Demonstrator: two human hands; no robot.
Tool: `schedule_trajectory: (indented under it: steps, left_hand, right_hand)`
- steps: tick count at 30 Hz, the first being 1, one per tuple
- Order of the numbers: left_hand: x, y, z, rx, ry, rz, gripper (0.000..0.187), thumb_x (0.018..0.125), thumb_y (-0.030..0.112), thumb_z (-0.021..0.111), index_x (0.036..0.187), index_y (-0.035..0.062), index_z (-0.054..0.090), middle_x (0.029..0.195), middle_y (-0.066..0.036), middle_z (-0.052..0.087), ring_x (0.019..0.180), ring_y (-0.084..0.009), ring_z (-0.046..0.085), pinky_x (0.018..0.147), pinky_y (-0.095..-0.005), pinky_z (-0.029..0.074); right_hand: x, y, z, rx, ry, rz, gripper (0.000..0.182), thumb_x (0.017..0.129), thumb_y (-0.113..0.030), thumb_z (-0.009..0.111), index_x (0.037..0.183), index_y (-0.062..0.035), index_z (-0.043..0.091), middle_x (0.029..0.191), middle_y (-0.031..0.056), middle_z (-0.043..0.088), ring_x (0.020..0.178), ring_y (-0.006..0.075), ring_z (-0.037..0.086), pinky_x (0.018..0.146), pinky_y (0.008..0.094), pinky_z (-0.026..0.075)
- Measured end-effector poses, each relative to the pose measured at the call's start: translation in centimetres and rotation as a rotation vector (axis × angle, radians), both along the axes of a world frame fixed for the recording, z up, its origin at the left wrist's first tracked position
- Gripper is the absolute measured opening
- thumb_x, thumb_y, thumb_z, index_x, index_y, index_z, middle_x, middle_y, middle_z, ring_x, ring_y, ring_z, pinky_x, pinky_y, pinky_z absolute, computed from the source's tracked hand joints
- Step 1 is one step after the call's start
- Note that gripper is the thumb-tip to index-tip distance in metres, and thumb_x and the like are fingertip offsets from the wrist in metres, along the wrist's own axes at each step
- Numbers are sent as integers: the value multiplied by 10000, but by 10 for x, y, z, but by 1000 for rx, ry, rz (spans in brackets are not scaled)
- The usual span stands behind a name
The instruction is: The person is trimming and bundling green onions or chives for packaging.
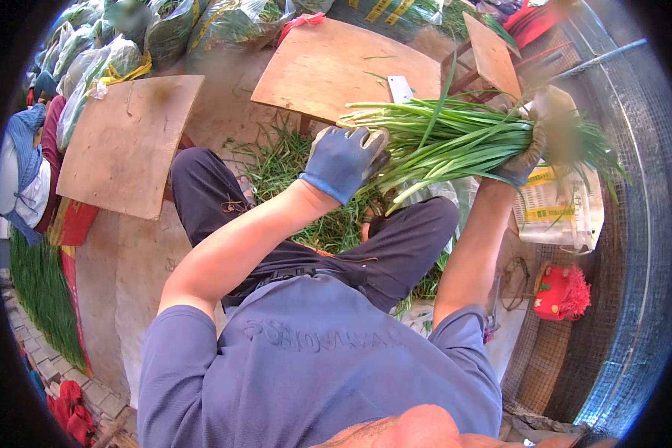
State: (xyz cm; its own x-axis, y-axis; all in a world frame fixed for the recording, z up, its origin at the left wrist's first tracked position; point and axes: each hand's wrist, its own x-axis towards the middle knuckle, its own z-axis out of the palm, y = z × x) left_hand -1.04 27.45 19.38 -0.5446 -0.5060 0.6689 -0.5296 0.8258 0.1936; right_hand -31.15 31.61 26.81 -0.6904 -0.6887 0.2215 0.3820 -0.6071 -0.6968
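Observation:
A thick bunch of garlic chives [455, 138] lies sideways in front of me, pale stem ends to the left and green tips to the right. My right hand [526, 153], in a work glove, is wrapped round its leafy part. My left hand [345, 158], in a blue and grey glove, is at the pale ends with its fingers curled in. What those fingers hold is hidden from view. Loose green leaves [284, 172] cover the ground between my legs. Just beyond the stems, a flat white piece [399, 88] rests on a wooden board [336, 67].
Another wooden board [127, 142] stands at the left, and a smaller one [493, 56] at the far right. Plastic bags of greens [172, 33] line the back. A white basket [560, 209] sits beneath the leaf tips, near mesh netting [635, 246]. A person [30, 164] is at the left.

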Motion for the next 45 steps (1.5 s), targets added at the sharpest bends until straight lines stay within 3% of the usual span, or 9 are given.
schedule_trajectory:
  steps: [9,26,31,34,36,37,38,40,45]
  left_hand:
    - [-10,-21,-8,-58,-42,-33,131,810,200,600,930,156,628,798,-37,632,744,-230,631,665,-380,475]
    - [11,-24,4,-66,78,-363,222,772,185,672,970,92,636,734,-47,602,679,-239,622,616,-384,472]
    - [61,-9,-18,105,36,-429,182,776,170,666,941,99,634,694,-51,590,611,-257,586,584,-400,446]
    - [102,-16,-93,377,-438,-150,122,832,156,598,918,90,653,676,-98,635,677,-295,651,631,-441,500]
    - [127,-34,-136,681,-1003,50,285,839,148,592,1093,38,661,898,-222,703,910,-355,689,849,-455,532]
    - [151,-39,-207,312,-1316,73,387,850,197,608,1207,47,621,1000,-241,696,949,-378,680,955,-493,477]
    - [154,-40,-221,379,-1313,72,330,898,201,572,1217,166,649,1064,-162,711,992,-357,686,842,-490,533]
    - [108,-23,-93,805,-1096,-85,375,890,267,599,1222,95,623,947,-166,709,907,-386,682,913,-491,489]
    - [39,46,27,548,281,-491,213,869,103,641,1077,74,674,905,-142,693,752,-362,661,662,-401,533]
  right_hand:
    - [-3,-8,-14,-6,-54,-4,304,918,-318,514,1068,-70,605,907,129,680,843,309,653,818,474,544]
    - [-18,-5,-37,58,-43,-55,367,916,-383,519,1054,-51,598,973,151,664,881,331,641,878,504,522]
    - [-26,13,-22,-136,36,328,432,875,-449,582,1042,-51,597,976,108,648,1032,320,580,937,523,473]
    - [-41,29,-9,-101,-3,202,424,871,-454,590,1024,-59,616,992,118,649,1018,335,591,947,538,468]
    - [-65,39,-11,-97,-23,185,436,868,-462,593,1039,-62,634,1041,142,654,1017,357,607,961,555,465]
    - [-74,42,-12,-103,-30,181,438,867,-462,593,1047,-64,633,1053,145,654,1020,360,609,962,559,465]
    - [-75,42,-11,-105,-29,183,440,866,-462,594,1055,-66,633,1064,148,653,1022,364,611,963,563,465]
    - [-68,44,-10,-105,-13,191,445,864,-462,595,1072,-70,632,1087,154,652,1027,370,614,965,571,465]
    - [-32,32,-9,-76,29,234,460,860,-462,599,1114,-80,631,1145,169,650,1040,385,623,969,592,464]
